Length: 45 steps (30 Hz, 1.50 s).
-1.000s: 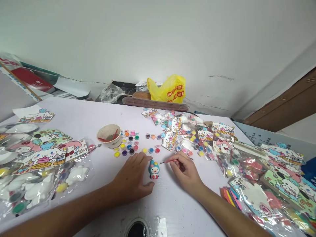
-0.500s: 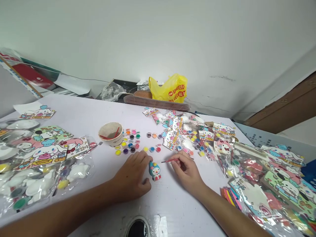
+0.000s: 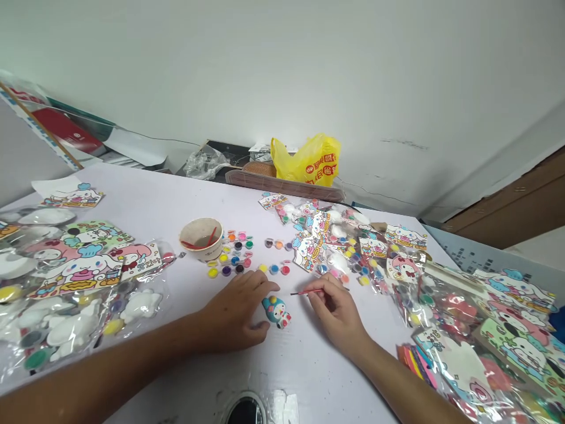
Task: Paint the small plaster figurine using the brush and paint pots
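Observation:
A small painted figurine, with a blue hood, a white face and red at its lower end, lies tilted on the table. My left hand rests just left of it, open, with thumb and index finger spread around its near side. Whether other fingers touch it is hidden. In my right hand a thin red paintbrush is pinched, its dark tip pointing left above the table, apart from the figurine. Beyond the hands stand strips of little paint pots in several colours.
A paper cup holds murky water and red sticks. Bagged white figurines with cards cover the left side, and more packets crowd the right. A yellow plastic bag sits behind the table. A dark round object lies in front.
The figurine has turned from nearly upright to tilted, its head toward my left hand. My left index finger has lifted off its top and stretched out. The brush remains in my right hand.

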Motion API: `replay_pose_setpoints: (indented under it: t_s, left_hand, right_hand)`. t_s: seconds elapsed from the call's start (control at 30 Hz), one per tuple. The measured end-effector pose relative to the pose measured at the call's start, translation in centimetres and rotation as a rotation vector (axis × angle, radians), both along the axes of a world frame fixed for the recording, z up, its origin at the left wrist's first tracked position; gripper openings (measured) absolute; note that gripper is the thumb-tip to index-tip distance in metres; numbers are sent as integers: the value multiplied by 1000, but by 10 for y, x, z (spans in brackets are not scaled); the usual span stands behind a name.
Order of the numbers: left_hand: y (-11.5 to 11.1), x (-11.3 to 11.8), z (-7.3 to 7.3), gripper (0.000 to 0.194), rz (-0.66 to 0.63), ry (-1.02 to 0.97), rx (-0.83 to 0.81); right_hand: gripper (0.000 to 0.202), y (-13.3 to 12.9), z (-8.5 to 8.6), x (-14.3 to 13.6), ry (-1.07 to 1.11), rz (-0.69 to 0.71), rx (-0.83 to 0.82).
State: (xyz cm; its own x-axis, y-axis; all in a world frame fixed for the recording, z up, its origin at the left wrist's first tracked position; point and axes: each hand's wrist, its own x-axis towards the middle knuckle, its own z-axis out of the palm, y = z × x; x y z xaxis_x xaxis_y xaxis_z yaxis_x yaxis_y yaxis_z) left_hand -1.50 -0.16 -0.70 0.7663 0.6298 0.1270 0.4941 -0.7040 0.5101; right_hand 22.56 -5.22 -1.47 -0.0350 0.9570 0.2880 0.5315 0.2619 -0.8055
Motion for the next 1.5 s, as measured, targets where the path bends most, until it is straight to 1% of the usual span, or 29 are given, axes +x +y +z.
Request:
replay_pose_setpoints:
  t_s: [0.13, 0.33, 0.53, 0.67, 0.93, 1.07, 1.17, 1.37, 1.5]
  left_hand:
    - [3, 4, 4, 44, 9, 3, -26]
    - [3, 4, 4, 33, 18, -31, -40]
    - [2, 0, 10, 38, 34, -126, -93]
    - [1, -1, 13, 39, 39, -169, -135]
    - [1, -1, 19, 43, 20, -149, -218]
    - [1, 0, 21, 43, 9, -132, -219]
    - [2, 0, 20, 44, -2, -131, -202]
    - [6, 0, 13, 48, -14, -148, -177]
    - [5, -1, 11, 47, -15, -167, -177]
  right_hand:
    - [18, 0, 1, 0, -7, 6, -12]
    - [20, 0, 4, -2, -9, 4, -6]
    - [20, 0, 4, -1, 18, -18, 13]
    - [19, -1, 3, 1, 19, -1, 35]
    - [16, -3, 2, 1, 40, 52, 65]
    - [14, -3, 1, 1, 35, 63, 66]
    - [14, -2, -1, 2, 44, 59, 38]
    - [13, -2, -1, 2, 84, 23, -36]
    - [17, -2, 0, 1, 81, 11, -49]
